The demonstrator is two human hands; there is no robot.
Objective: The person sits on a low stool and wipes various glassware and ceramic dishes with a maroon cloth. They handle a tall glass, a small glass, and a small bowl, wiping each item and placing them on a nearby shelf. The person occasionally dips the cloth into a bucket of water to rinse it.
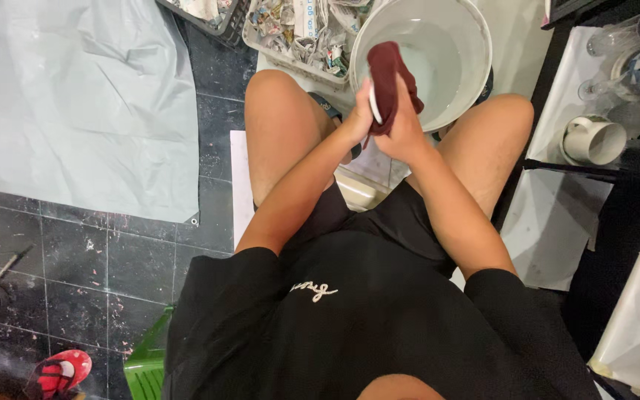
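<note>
Both hands meet at upper centre: the right hand point(407, 132) grips a maroon cloth point(389, 78), and the left hand point(359, 115) pinches a thin white object point(374, 113) wrapped in it. Just beyond stands a white bucket point(475, 44) of water. A loose grip could likely drop the object into the water, or wet cloth could drip on the knees point(279, 92).

The person wears a loose black short-sleeved shirt point(350, 326) with a small white cursive mark stitched on the chest, black shorts point(368, 218), and bare forearms and bare knees.
</note>
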